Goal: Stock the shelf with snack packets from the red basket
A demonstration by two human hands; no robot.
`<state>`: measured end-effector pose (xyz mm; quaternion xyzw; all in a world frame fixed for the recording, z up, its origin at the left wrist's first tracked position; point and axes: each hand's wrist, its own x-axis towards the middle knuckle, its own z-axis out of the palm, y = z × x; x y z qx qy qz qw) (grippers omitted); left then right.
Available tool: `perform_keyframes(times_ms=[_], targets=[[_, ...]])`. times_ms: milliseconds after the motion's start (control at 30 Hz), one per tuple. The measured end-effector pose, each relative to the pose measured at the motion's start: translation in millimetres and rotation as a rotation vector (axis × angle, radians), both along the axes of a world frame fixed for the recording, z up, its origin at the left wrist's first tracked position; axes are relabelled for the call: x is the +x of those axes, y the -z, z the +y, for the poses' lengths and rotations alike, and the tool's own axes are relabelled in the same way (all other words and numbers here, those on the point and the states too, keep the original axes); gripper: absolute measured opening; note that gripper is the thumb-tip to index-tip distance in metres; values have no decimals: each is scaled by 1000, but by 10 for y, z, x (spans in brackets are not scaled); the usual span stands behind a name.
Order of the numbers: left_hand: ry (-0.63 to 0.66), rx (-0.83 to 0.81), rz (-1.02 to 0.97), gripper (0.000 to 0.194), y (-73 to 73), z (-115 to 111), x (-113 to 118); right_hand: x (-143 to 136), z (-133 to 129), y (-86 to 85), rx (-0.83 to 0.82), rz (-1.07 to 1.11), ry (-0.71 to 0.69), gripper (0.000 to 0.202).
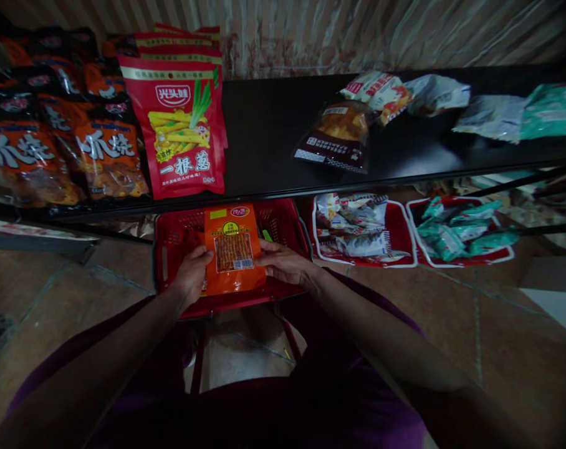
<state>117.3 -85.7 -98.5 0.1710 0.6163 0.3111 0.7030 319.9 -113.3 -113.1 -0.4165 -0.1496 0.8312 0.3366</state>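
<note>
An orange snack bag (pixel 235 252) with a window showing brown sticks is held upright between my two hands. My left hand (pixel 192 271) grips its left edge, fingers closed. On the opposite edge, my right hand (pixel 284 262) is also closed on the bag. Directly beneath sits a red shopping basket (pixel 171 227), its inside mostly hidden by the bag and hands; a bit of green shows near my right fingers. Above the basket, red snack bags (pixel 180 134) stand in a row at the edge of a black shelf (pixel 259 118).
Black-and-orange snack bags (pixel 110 146) fill the shelf's left end. A brown snack bag (pixel 338 134) and several white and teal bags lie along the right. Below, a basket of white packets (pixel 355 231) and a basket of teal packets (pixel 455 234) stand on the tiled floor.
</note>
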Motion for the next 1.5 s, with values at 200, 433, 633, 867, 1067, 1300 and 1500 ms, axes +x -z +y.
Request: perform_keyframes(times_ms=[200, 433, 633, 867, 1067, 1300, 1500], targets=[[-83, -2, -14, 14, 30, 29, 21, -5, -36, 18, -22, 10, -50, 65], [-120, 6, -35, 11, 44, 161, -61, 20, -39, 35, -58, -95, -28, 67], [-262, 96, -7, 11, 25, 390, -194, 33, -49, 5, -9, -137, -132, 62], [-230, 43, 99, 13, 25, 338, -161, 19, -61, -5, 33, -165, -193, 61], [-94, 21, 172, 37, 103, 91, -91, 13, -60, 48, 57, -225, -187, 48], [48, 22, 28, 39, 178, -34, -4, 5, -24, 91, 45, -265, -100, 42], [27, 1, -32, 23, 172, -29, 59, -59, -21, 21, 124, -297, -148, 44]])
